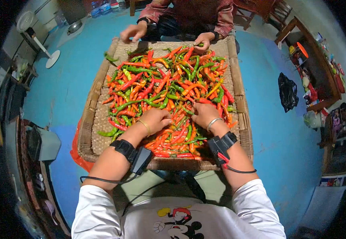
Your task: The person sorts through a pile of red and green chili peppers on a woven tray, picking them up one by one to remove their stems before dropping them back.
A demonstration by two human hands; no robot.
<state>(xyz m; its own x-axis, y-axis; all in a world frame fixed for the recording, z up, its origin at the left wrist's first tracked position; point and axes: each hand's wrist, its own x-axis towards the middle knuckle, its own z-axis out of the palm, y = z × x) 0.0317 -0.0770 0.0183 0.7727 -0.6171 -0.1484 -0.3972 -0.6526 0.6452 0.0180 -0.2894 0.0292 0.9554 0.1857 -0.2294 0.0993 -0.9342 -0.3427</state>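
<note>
A woven rectangular basket tray (242, 104) holds a wide heap of red, orange and green chili peppers (157, 89). My left hand (156, 120) is in the near middle of the heap, fingers curled in a pinch. Whatever lies between those fingertips is hidden. Just to the right, my right hand (205, 116) is closed at the fingertips on a small green chili pepper (187, 111). Between and below my hands lies a denser patch of mostly red chili peppers (177, 137), reaching the tray's near rim.
Across the tray sits another person (197, 16), their right hand (205, 40) at a green chili and their left hand (135, 31) over the far rim. A black plastic bag (287, 92) lies on the blue floor at right. Red plastic (77, 153) shows beneath the tray's left side.
</note>
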